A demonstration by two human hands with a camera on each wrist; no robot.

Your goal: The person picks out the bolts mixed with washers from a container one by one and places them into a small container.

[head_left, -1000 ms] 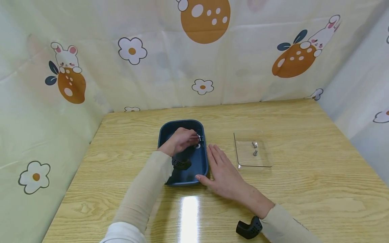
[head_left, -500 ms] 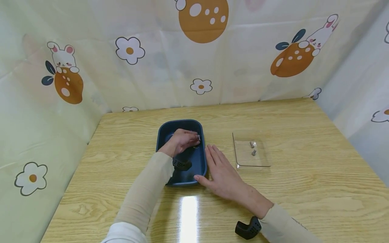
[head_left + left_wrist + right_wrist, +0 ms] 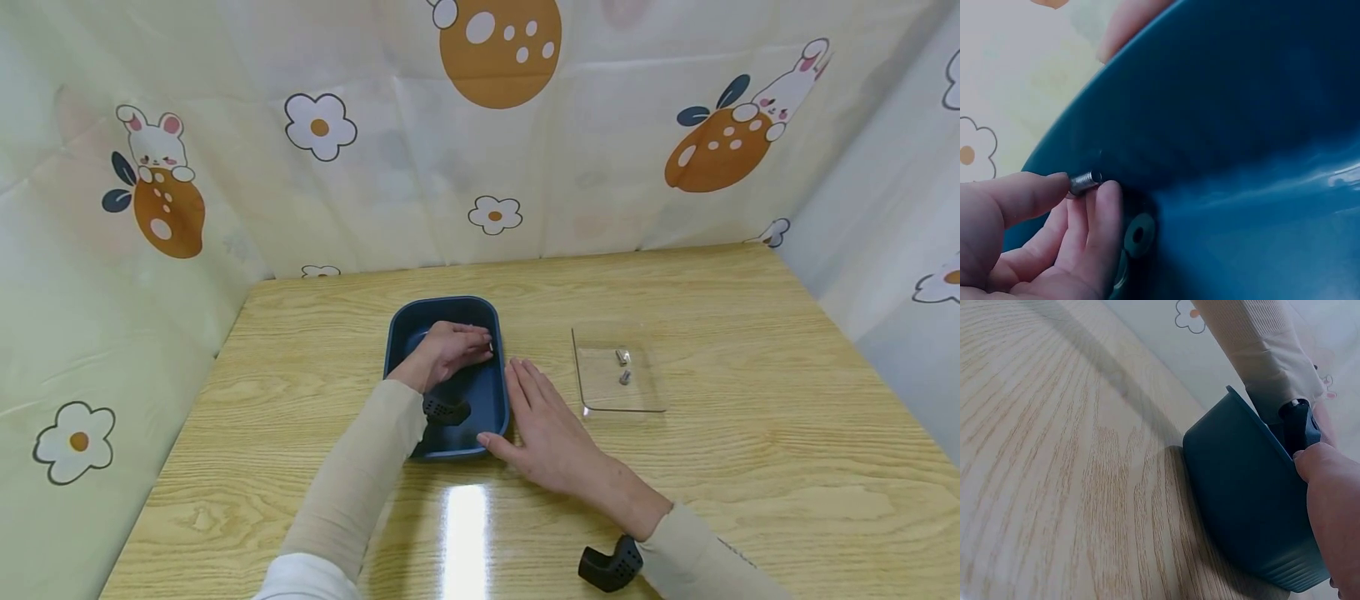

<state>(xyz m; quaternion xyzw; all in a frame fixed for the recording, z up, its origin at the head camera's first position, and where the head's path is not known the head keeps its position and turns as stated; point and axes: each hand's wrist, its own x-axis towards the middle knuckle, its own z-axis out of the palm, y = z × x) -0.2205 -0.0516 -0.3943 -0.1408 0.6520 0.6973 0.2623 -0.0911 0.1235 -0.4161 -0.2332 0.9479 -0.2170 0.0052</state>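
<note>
Inside a dark blue plastic bin, my left hand reaches to the far right corner. Up close in the left wrist view, thumb and fingers pinch a small threaded metal screw near the bin wall. Just beyond the fingertips lies a flat round washer, with part of another shiny piece below it, half hidden by the hand. My right hand lies along the outside of the bin's right wall, fingers straight, thumb at the near right rim.
To the right of the bin, a shallow clear tray holds two small screws. Both stand on a wood-grain table. A patterned curtain closes off the back and sides.
My left fingers have closed over the metal pieces in the bin corner, so the washer seen earlier is covered in the head view. The right hand keeps its place.
</note>
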